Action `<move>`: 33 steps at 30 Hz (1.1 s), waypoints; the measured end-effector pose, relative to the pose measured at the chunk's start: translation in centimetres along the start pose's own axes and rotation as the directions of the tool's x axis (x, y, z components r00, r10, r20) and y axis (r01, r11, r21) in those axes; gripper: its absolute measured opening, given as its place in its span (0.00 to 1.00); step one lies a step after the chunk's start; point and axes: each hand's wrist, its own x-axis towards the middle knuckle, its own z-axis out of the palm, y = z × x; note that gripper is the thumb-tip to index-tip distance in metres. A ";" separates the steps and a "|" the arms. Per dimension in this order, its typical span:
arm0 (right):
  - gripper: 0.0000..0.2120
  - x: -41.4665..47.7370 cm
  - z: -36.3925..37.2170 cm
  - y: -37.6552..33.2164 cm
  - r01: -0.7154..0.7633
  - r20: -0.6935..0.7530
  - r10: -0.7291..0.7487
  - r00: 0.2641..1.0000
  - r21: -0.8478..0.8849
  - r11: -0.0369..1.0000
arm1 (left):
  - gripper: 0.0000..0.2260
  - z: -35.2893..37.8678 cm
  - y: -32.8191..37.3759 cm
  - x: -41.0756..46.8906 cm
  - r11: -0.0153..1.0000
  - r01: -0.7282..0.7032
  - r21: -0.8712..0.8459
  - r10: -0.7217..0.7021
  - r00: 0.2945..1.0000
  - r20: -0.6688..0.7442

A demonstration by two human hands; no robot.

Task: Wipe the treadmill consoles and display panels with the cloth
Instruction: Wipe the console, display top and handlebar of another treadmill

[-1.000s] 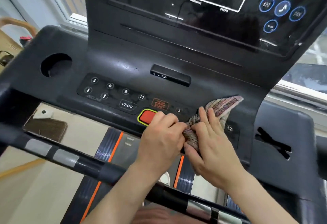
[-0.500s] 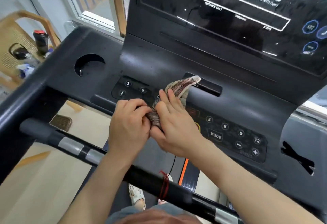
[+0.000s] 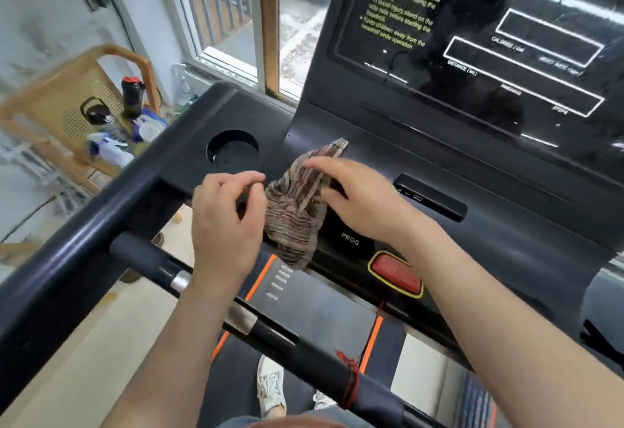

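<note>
A brown striped cloth (image 3: 290, 221) lies crumpled on the left half of the black treadmill console (image 3: 472, 245), just right of the round cup holder (image 3: 233, 150). My right hand (image 3: 358, 201) presses on the cloth's upper right part with fairly straight fingers. My left hand (image 3: 229, 221) has curled fingers and pinches the cloth at its left edge. The cloth covers the left button group; only the PROG key (image 3: 350, 239) shows beside it. The glossy display panel (image 3: 506, 39) rises above, untouched.
A red stop button (image 3: 395, 272) sits below my right wrist. The black handlebar (image 3: 270, 329) crosses under both forearms, with a red cord (image 3: 351, 380) tied to it. To the left stands a wooden chair (image 3: 67, 106) with bottles (image 3: 132, 96). A window (image 3: 229, 12) is behind.
Both hands and the cloth have slid left across the console, from the right button group to beside the cup holder. The cloth has spread out wider and the hands have moved apart.
</note>
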 end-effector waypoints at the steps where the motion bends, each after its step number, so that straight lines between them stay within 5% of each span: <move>1: 0.20 0.0 0.3 0.7 0.061 -0.027 -0.065 0.998 -0.128 0.990 | 0.13 0.4 0.6 -0.6 0.998 -0.058 0.025 0.056 0.996 0.070; 5: 0.08 1.1 2.1 1.4 0.094 -0.076 -0.114 0.991 -0.225 0.970 | 0.19 1.9 0.0 -2.3 0.947 -0.220 0.234 0.162 0.957 0.242; 8: 0.04 2.0 1.6 0.6 0.107 -0.073 -0.125 0.989 -0.215 0.971 | 0.12 0.1 -1.0 -0.7 0.983 -0.087 0.161 0.064 0.988 0.141; 11: 0.03 3.0 -0.1 -1.1 0.085 -0.108 -0.086 0.990 -0.011 0.996 | 0.10 -2.3 -0.8 1.7 0.987 0.143 0.066 -0.150 0.982 0.113; 15: 0.05 3.9 -2.3 -3.5 0.003 -0.163 0.032 0.986 0.209 0.978 | 0.08 -3.9 -1.0 3.2 0.972 0.234 0.008 -0.233 0.964 0.125; 18: 0.08 4.3 -3.9 -5.5 -0.035 -0.190 0.094 0.977 0.293 0.956 | 0.12 -4.5 -1.8 3.7 0.978 0.178 0.107 -0.182 0.983 0.030; 20: 0.11 4.7 -4.9 -7.2 0.025 -0.185 0.022 0.982 0.251 0.968 | 0.18 -4.7 -1.0 4.3 0.996 0.088 -0.029 -0.088 0.996 -0.021; 23: 0.15 5.6 -5.7 -9.4 0.125 -0.193 -0.089 0.977 0.187 0.974 | 0.15 -3.7 2.2 4.7 0.976 -0.010 -0.217 0.041 0.989 0.139; 27: 0.15 7.0 -7.0 -9.8 0.145 -0.307 -0.083 0.948 0.186 0.972 | 0.11 -3.2 1.8 5.2 0.980 0.127 -0.150 -0.124 0.992 0.029; 30: 0.12 7.7 -8.0 -8.9 0.115 -0.362 0.054 0.931 0.429 0.896 | 0.11 -4.1 0.3 6.6 0.970 0.115 -0.215 -0.118 0.993 -0.003; 33: 0.12 8.4 -7.9 -7.6 0.148 -0.385 0.155 0.910 0.650 0.746 | 0.17 -5.6 1.4 8.3 0.966 -0.058 -0.250 0.031 0.993 -0.111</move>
